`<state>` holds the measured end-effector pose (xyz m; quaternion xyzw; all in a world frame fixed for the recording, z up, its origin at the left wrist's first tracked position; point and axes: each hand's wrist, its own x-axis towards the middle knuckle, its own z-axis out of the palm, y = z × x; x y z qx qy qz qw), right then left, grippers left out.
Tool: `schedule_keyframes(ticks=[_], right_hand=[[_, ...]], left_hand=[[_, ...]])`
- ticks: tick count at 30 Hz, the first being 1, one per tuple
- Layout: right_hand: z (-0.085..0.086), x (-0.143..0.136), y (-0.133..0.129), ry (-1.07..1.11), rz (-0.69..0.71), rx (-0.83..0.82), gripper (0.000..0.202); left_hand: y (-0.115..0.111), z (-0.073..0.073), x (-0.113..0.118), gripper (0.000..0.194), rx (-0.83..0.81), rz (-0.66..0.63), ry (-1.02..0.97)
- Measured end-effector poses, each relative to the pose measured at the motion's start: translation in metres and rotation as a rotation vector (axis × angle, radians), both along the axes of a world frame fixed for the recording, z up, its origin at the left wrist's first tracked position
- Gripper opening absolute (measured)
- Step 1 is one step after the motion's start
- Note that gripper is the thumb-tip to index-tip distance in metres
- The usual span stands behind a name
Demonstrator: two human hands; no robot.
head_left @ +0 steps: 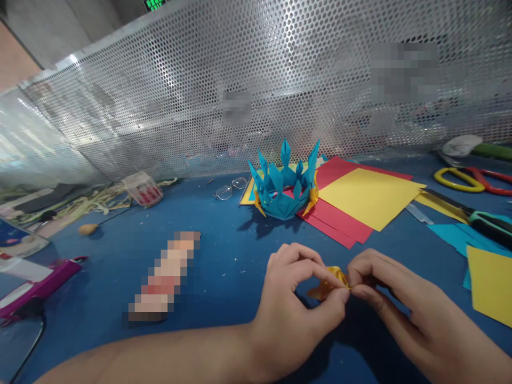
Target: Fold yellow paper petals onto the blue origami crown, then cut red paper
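Head view: our left hand and right hand are pinching a folded yellow paper. Beyond both hands, a blue paper crown is standing.

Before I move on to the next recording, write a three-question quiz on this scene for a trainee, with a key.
1. What colour is the folded piece that the left hand and right hand pinch?
2. True or false: the blue paper crown stands between the hands and the perforated metal panel.
3. What lies on the red sheets? A) eyeglasses B) a large yellow sheet C) a clear container

Key: 1. yellow-orange; 2. true; 3. B
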<state>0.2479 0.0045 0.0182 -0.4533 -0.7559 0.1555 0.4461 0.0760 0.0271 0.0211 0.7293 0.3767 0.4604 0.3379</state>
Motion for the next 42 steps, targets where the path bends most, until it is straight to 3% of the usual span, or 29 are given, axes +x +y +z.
schedule_keyframes(ticks=[5, 13, 19, 28, 34, 37, 42], right_hand=[[-0.003, 0.004, -0.001, -0.014, -0.030, 0.055, 0.021], [-0.002, 0.004, -0.002, -0.050, -0.143, 0.194, 0.015], [-0.006, 0.008, -0.008, -0.064, -0.154, 0.254, 0.011], [0.000, 0.010, -0.008, -0.037, -0.090, 0.241, 0.013], [0.000, 0.008, -0.005, 0.012, 0.072, 0.041, 0.013], [0.001, 0.010, -0.006, 0.010, 0.052, 0.018, 0.008], [0.000, 0.013, -0.008, 0.016, 0.010, 0.063, 0.009]], left_hand=[[0.001, -0.001, -0.001, 0.010, 0.054, -0.011, -0.055], [0.004, -0.002, -0.003, 0.012, 0.008, -0.037, -0.093], [0.002, -0.003, -0.006, 0.021, -0.034, -0.237, -0.133], [0.003, 0.000, -0.007, 0.010, -0.108, -0.274, -0.065], [0.001, -0.005, -0.006, 0.011, -0.023, -0.230, -0.068], [0.000, -0.004, -0.005, 0.012, 0.009, -0.224, -0.085], [0.000, -0.001, -0.005, 0.016, -0.020, -0.320, -0.158]])
